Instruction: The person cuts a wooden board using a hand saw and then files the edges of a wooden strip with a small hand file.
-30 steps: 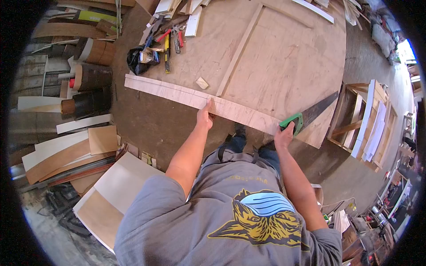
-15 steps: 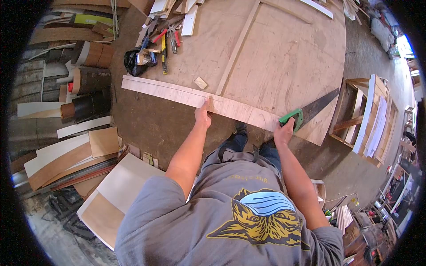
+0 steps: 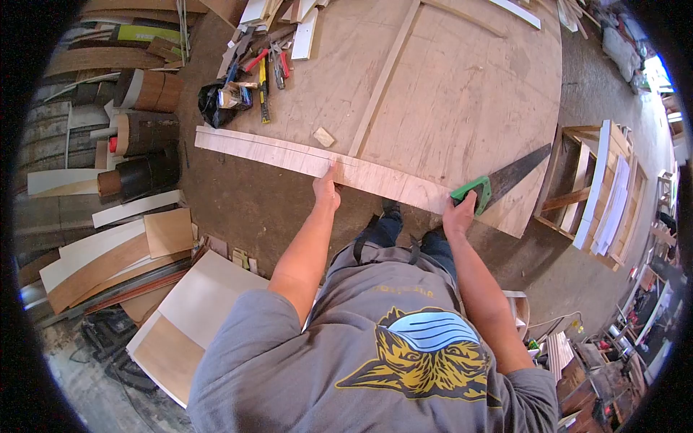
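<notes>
A long, pale plywood strip (image 3: 271,153) lies along the near edge of the worktable, with a dark line marked lengthwise on it. My left hand (image 3: 327,192) is closed on the strip's near edge around its middle, thumb on top and the other fingers hidden below. Toward the strip's right end, my right hand (image 3: 459,211) grips the green handle of a handsaw (image 3: 514,178). The saw's dark blade points up and to the right over the tabletop. Whether the right fingers also touch the strip cannot be made out.
On the worktable (image 3: 462,101) are a small wood block (image 3: 324,137), a long batten (image 3: 386,79), pliers (image 3: 277,63), a yellow-and-black tool (image 3: 264,94) and a black bag (image 3: 215,107). A wooden frame (image 3: 595,187) stands right; boards (image 3: 108,260) are stacked left.
The strip and both hands have shifted very slightly to the left, the saw with them. Both grips look the same.
</notes>
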### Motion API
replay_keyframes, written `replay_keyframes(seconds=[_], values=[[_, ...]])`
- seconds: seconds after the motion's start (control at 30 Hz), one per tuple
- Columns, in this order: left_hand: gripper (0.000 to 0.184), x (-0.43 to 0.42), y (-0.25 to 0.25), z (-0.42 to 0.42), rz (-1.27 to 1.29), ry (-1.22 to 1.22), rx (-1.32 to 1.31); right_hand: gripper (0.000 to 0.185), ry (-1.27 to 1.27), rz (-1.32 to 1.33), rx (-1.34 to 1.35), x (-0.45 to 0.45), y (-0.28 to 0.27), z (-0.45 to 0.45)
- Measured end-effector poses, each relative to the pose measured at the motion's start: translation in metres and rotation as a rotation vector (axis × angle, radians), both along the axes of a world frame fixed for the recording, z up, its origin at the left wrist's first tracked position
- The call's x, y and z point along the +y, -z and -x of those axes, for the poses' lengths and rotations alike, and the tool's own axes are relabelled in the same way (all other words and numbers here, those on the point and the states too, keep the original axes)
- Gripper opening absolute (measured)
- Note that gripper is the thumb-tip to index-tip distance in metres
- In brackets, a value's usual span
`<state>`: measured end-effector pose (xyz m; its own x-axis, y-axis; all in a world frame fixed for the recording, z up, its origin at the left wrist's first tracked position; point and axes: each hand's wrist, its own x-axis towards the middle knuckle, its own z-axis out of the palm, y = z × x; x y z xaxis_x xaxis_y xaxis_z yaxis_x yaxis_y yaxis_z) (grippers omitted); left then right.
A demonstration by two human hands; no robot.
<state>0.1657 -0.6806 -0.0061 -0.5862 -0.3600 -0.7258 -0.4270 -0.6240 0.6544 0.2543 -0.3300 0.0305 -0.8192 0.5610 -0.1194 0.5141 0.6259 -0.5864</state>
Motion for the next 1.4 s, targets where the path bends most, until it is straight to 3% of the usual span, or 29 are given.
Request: replay_keyframes(seconds=[0.43,0.77,1.03,1.27,1.4], values=[[0.040,0.006,-0.007,0.002,0.080,-0.010,0.023,0.064,-0.016,-0.002,-0.030,0.005,0.012,-0.003],[0.045,-0.001,0.013,0.001,0.121,-0.008,-0.011,0.058,-0.012,0.025,0.004,-0.001,-0.006,0.001],[0.046,0.009,-0.016,0.004,0.139,0.005,-0.031,0.057,0.002,0.004,0.021,-0.001,-0.005,0.001],[0.046,-0.002,0.012,0.002,0.126,0.028,-0.030,0.058,0.018,0.026,-0.028,0.001,-0.002,-0.001],[0.041,0.002,0.000,0.004,0.157,0.036,-0.064,0.054,0.027,0.084,0.011,0.004,-0.009,-0.003]])
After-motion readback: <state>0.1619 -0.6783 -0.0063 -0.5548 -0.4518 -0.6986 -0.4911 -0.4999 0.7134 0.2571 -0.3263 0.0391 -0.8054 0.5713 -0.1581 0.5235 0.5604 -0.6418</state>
